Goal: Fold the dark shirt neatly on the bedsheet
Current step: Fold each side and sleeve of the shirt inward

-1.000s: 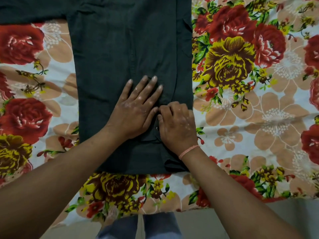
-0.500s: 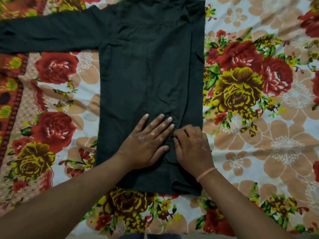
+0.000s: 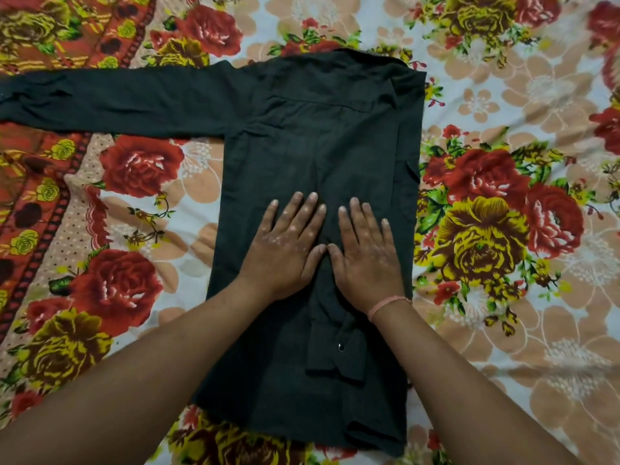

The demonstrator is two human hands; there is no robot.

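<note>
Nearest, at 6 o'clock from the palms, the folded sleeve's cuff [image 3: 335,354] lies a bit rumpled on the dark shirt [image 3: 302,146]. Just beyond it the left hand [image 3: 285,250] and right hand [image 3: 365,253] rest flat side by side on the shirt's middle, fingers straight, gripping nothing. I'd smooth outward from there with even pressure, keeping the 3 o'clock fold edge straight and flattening that cuff. The other sleeve [image 3: 117,102] reaches toward 10 o'clock across the bedsheet [image 3: 503,95], not yet folded in.

The dark shirt [image 3: 302,156] is showing matt, lightly creased cloth, while the bedsheet [image 3: 503,95] is looking like smooth, floral-printed fabric.
</note>
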